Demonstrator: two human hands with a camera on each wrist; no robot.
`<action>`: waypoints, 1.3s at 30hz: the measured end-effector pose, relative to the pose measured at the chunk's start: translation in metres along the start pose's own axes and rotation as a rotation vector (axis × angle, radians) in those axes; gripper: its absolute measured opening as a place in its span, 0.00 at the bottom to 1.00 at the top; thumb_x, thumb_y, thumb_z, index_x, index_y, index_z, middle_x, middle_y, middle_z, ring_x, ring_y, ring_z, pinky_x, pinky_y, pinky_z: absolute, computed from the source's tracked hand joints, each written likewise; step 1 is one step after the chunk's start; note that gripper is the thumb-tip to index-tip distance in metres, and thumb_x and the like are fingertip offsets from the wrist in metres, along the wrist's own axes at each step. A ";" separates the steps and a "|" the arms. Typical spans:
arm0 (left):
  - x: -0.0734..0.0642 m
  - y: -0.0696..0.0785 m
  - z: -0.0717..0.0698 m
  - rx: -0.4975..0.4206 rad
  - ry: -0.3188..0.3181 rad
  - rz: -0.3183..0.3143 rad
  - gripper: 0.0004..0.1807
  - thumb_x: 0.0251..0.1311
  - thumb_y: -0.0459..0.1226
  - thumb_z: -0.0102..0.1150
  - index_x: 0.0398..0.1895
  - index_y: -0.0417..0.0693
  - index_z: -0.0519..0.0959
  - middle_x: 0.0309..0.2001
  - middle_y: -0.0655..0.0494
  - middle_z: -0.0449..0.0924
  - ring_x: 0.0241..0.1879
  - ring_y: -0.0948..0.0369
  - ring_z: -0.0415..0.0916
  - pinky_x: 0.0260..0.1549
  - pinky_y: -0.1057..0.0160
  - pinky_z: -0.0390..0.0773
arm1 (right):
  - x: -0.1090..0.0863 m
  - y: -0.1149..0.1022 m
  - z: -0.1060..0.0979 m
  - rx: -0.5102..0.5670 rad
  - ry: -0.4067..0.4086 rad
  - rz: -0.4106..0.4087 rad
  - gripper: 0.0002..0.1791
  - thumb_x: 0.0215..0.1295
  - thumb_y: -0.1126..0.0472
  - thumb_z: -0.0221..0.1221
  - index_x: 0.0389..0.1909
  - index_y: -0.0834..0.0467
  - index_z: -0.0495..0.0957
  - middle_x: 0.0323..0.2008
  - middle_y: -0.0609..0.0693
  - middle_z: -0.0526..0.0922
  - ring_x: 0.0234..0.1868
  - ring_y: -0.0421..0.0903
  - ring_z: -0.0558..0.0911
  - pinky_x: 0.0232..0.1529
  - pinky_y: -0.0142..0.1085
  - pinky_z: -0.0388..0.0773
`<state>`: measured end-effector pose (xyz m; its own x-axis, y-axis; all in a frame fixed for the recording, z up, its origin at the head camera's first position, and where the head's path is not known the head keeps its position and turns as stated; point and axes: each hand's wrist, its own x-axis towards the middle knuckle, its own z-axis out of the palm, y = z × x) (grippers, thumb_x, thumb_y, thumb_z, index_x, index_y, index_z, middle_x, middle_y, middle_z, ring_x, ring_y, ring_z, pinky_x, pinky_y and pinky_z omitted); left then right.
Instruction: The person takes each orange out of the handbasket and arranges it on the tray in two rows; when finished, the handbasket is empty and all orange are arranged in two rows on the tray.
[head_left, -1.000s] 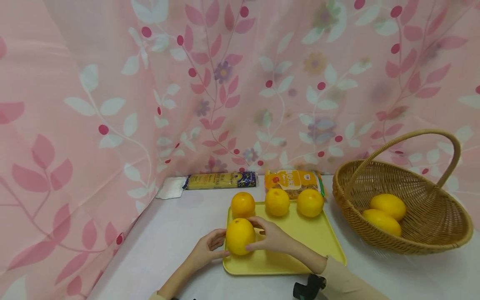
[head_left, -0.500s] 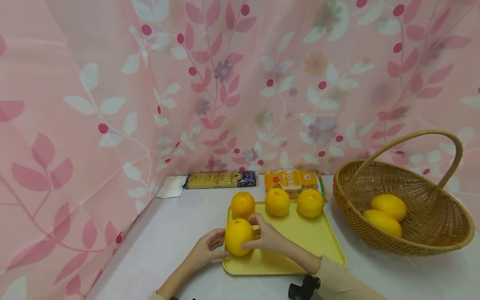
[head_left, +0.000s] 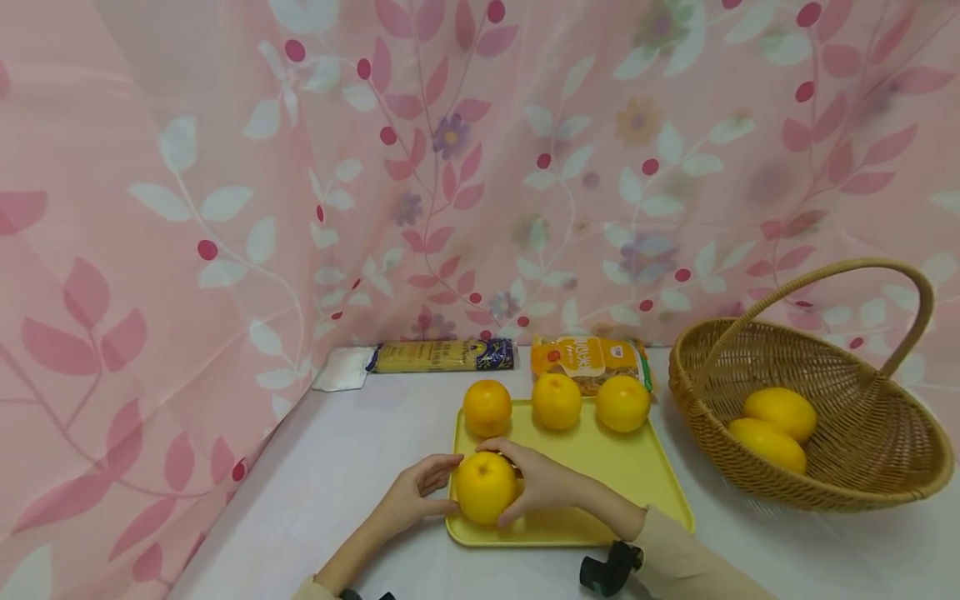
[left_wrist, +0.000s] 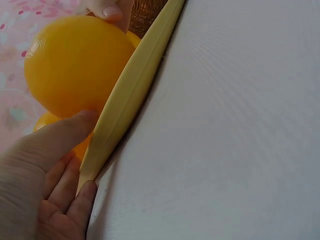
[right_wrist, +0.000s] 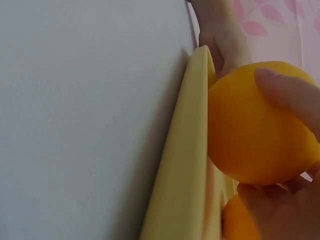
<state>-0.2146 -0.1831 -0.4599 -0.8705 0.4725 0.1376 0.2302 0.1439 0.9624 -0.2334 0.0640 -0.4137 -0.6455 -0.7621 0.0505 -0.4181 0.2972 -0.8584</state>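
Observation:
My right hand (head_left: 543, 479) holds a large orange (head_left: 486, 488) over the front left part of a yellow tray (head_left: 600, 467), thumb on its near side and fingers behind it. In the right wrist view the thumb presses on the orange's skin (right_wrist: 260, 125). My left hand (head_left: 411, 497) is at the tray's left edge with fingers loosely bent. In the left wrist view its thumb tip meets the orange (left_wrist: 75, 65), while its other fingers lie along the tray rim (left_wrist: 132, 85). Three more oranges, left (head_left: 487, 407), middle (head_left: 557, 402) and right (head_left: 622, 404), line the tray's back edge.
To the right, a wicker basket (head_left: 847, 375) with a tall handle holds two yellow fruits (head_left: 780, 414). Behind the tray lie an orange food bag (head_left: 588, 358), a long noodle packet (head_left: 442, 356) and a white packet (head_left: 342, 368). A floral curtain hangs at the back and left.
The held orange has shifted slightly right and toward me, its dimpled end tipping my way. My right hand has moved with it and spread round it. The left hand has hardly moved.

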 end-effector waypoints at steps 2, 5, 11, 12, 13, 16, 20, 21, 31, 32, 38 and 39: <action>0.000 0.000 0.000 0.004 0.000 -0.008 0.33 0.47 0.34 0.66 0.57 0.36 0.66 0.57 0.42 0.66 0.57 0.54 0.63 0.54 0.64 0.65 | -0.001 0.001 -0.001 0.021 -0.036 -0.009 0.43 0.45 0.57 0.70 0.61 0.53 0.57 0.54 0.42 0.67 0.52 0.40 0.67 0.58 0.42 0.62; 0.000 -0.001 0.000 0.010 0.003 -0.009 0.32 0.47 0.34 0.66 0.57 0.36 0.66 0.57 0.41 0.66 0.57 0.54 0.64 0.54 0.64 0.65 | -0.001 -0.001 -0.001 0.037 -0.043 -0.005 0.44 0.46 0.55 0.68 0.63 0.55 0.55 0.54 0.42 0.67 0.52 0.40 0.68 0.58 0.42 0.62; 0.001 0.000 0.000 0.018 0.002 0.007 0.32 0.47 0.34 0.67 0.57 0.36 0.66 0.57 0.41 0.66 0.57 0.53 0.63 0.54 0.63 0.65 | 0.000 -0.003 0.000 0.006 0.020 0.016 0.46 0.49 0.49 0.66 0.64 0.59 0.54 0.57 0.45 0.66 0.52 0.41 0.67 0.57 0.44 0.63; 0.001 0.000 0.000 0.018 0.000 0.008 0.32 0.47 0.34 0.67 0.57 0.36 0.66 0.57 0.41 0.66 0.57 0.53 0.63 0.54 0.63 0.65 | 0.001 -0.004 0.000 0.005 0.027 0.016 0.46 0.49 0.49 0.66 0.65 0.59 0.53 0.57 0.46 0.65 0.52 0.41 0.67 0.57 0.44 0.63; 0.001 0.001 0.000 0.017 -0.002 0.008 0.33 0.47 0.34 0.67 0.57 0.36 0.66 0.57 0.41 0.66 0.57 0.53 0.63 0.54 0.63 0.65 | 0.001 -0.004 0.000 0.007 0.031 0.017 0.46 0.49 0.49 0.66 0.64 0.59 0.54 0.58 0.46 0.65 0.52 0.41 0.67 0.57 0.43 0.63; 0.001 0.003 0.000 0.016 -0.008 -0.002 0.33 0.47 0.33 0.66 0.57 0.36 0.66 0.58 0.41 0.65 0.58 0.52 0.62 0.55 0.62 0.64 | 0.002 -0.004 0.000 0.004 0.034 0.013 0.45 0.49 0.48 0.65 0.64 0.60 0.55 0.57 0.47 0.66 0.52 0.41 0.68 0.56 0.41 0.64; 0.000 0.014 0.002 0.011 -0.019 -0.005 0.33 0.47 0.31 0.66 0.58 0.33 0.64 0.58 0.39 0.64 0.58 0.50 0.61 0.55 0.58 0.63 | 0.000 -0.005 -0.003 -0.009 0.033 -0.004 0.45 0.49 0.48 0.65 0.63 0.62 0.56 0.59 0.50 0.65 0.54 0.42 0.67 0.57 0.41 0.64; 0.000 0.018 0.002 0.011 -0.023 -0.005 0.34 0.46 0.30 0.66 0.58 0.32 0.64 0.58 0.38 0.64 0.58 0.49 0.61 0.56 0.57 0.62 | -0.001 -0.006 -0.005 -0.013 0.033 -0.014 0.45 0.49 0.47 0.65 0.64 0.62 0.56 0.59 0.52 0.65 0.55 0.43 0.66 0.57 0.41 0.64; 0.000 0.017 0.002 0.066 -0.076 0.030 0.40 0.42 0.29 0.68 0.60 0.32 0.60 0.59 0.38 0.62 0.59 0.49 0.60 0.56 0.56 0.62 | -0.018 -0.015 -0.029 -0.075 0.044 -0.119 0.41 0.51 0.55 0.66 0.65 0.58 0.57 0.64 0.52 0.59 0.62 0.45 0.60 0.59 0.44 0.61; 0.000 0.013 0.002 0.073 -0.075 0.026 0.40 0.42 0.29 0.69 0.60 0.34 0.61 0.60 0.39 0.62 0.59 0.51 0.60 0.56 0.58 0.62 | -0.020 -0.017 -0.031 -0.073 0.049 -0.120 0.41 0.51 0.56 0.65 0.65 0.58 0.57 0.64 0.51 0.60 0.62 0.45 0.60 0.59 0.45 0.61; 0.000 0.001 -0.002 0.098 -0.070 0.013 0.41 0.42 0.35 0.70 0.61 0.40 0.62 0.61 0.45 0.62 0.59 0.58 0.60 0.56 0.65 0.63 | -0.043 -0.031 -0.054 -0.097 0.085 -0.154 0.40 0.52 0.56 0.65 0.65 0.56 0.57 0.63 0.51 0.60 0.61 0.50 0.62 0.58 0.47 0.61; 0.001 0.001 -0.002 0.102 -0.069 0.015 0.41 0.41 0.35 0.71 0.61 0.41 0.62 0.61 0.46 0.62 0.59 0.58 0.60 0.56 0.65 0.62 | -0.048 -0.033 -0.059 -0.093 0.095 -0.172 0.40 0.52 0.56 0.65 0.65 0.57 0.57 0.63 0.52 0.60 0.61 0.52 0.62 0.58 0.47 0.61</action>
<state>-0.2159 -0.1846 -0.4586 -0.8356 0.5332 0.1322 0.2893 0.2224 0.9311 -0.2262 0.1245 -0.3577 -0.6149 -0.7501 0.2435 -0.5814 0.2225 -0.7826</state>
